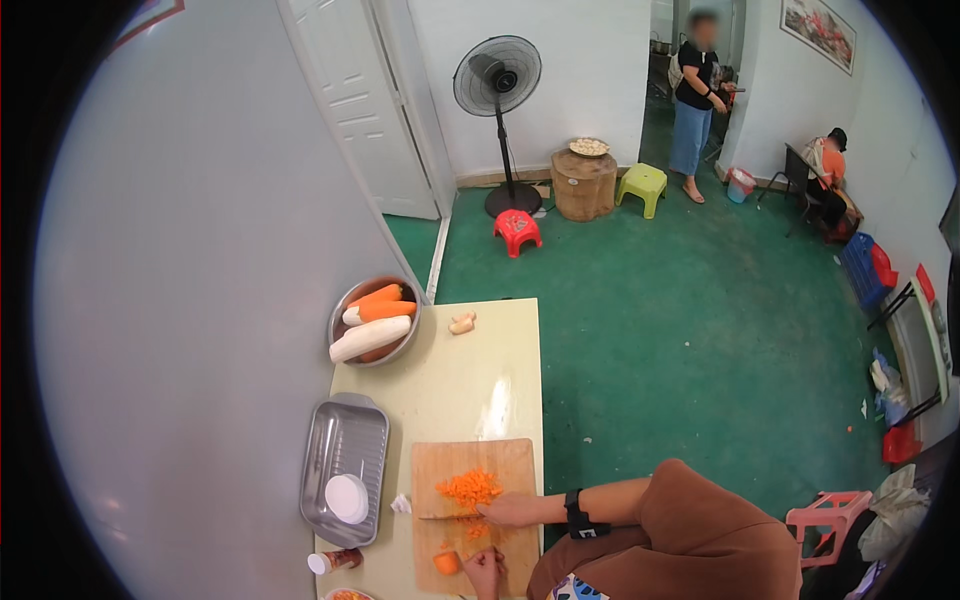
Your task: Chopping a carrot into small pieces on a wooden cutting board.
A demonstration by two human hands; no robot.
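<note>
My right hand (510, 510), with a black band on the wrist, comes in from the right and grips a knife (450, 517). The blade lies across a wooden cutting board (433, 472), seen nearly edge-on. Chopped orange carrot (469, 487) is heaped on the far side of the blade, with smaller bits on the near side. My left hand (486, 568) is over the near part of the board, fingers curled, just right of a carrot stub (447, 563). Whether its fingers hold anything cannot be told.
Left of the board are a grey tray (309, 472) with a white-lidded container (346, 499) and a jar (341, 561). A metal bowl (334, 319) holds carrots and a peeled white radish. Ginger-like pieces (462, 323) lie farther up. Two people, stools and a fan are beyond.
</note>
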